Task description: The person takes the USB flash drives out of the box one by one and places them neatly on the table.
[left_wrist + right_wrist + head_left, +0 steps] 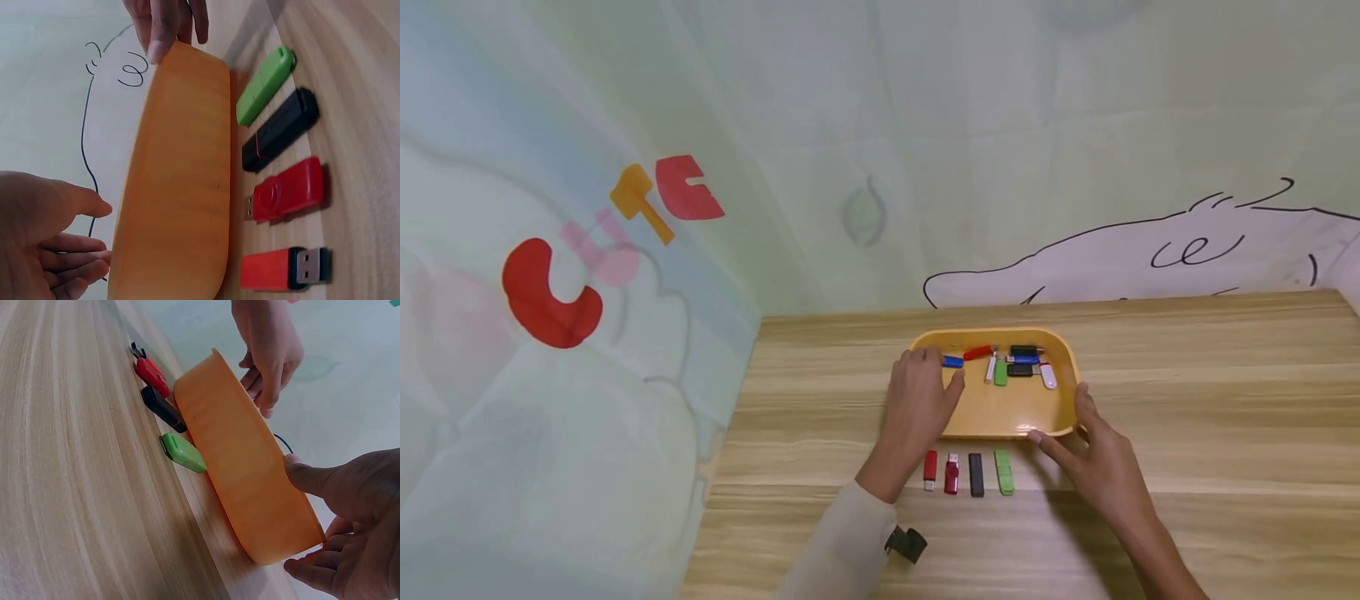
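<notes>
A yellow-orange plastic tray (992, 415) holds several USB flash drives, among them a white one (1048, 375), a green one (1001, 372) and a red one (977, 352). My right hand (1101, 467) grips the tray's near right corner, thumb on the front rim and fingers round the side. Over the tray's left end reaches my left hand (917, 396), its fingers loosely bent and its thumb apart from them. Near its fingertips lies a blue flash drive (952, 362), partly hidden. Nothing shows between thumb and fingers in the left wrist view.
In front of the tray, a row of flash drives lies on the wooden table (1225, 467): red (930, 468), dark red (952, 475), black (976, 475) and green (1003, 472). A printed curtain (820, 167) hangs behind and at the left.
</notes>
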Demonstrator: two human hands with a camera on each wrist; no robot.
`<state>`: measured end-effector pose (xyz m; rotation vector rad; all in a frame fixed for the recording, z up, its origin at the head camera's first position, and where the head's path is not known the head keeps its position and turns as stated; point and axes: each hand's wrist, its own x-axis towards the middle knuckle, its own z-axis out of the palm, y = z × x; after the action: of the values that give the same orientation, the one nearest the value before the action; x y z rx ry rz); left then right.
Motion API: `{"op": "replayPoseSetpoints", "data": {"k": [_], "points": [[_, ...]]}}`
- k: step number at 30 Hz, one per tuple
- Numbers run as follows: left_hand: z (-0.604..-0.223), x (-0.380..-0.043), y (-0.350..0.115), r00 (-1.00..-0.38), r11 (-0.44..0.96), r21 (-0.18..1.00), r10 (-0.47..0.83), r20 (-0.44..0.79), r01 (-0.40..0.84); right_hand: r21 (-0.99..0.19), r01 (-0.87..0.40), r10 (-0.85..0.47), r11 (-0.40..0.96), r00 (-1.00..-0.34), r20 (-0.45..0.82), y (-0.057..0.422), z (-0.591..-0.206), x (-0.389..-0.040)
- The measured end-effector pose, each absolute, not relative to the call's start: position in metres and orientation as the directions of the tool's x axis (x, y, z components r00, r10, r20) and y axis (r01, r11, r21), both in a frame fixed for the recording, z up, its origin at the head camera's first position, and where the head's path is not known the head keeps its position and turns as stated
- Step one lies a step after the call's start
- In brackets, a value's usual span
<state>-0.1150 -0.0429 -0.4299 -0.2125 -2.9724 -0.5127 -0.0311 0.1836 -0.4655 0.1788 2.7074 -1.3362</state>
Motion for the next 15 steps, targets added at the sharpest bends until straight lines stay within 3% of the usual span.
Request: {"op": "replayPoseSetpoints", "data": {"k": [15], "points": [[-0.436,-0.135,-0.040,-0.996,0.940,0.331,0.087,0.008,0.085,-0.789,0.133,0.052,0.600,-0.990,-0.127,0.183,-0.466,-0.031]]}}
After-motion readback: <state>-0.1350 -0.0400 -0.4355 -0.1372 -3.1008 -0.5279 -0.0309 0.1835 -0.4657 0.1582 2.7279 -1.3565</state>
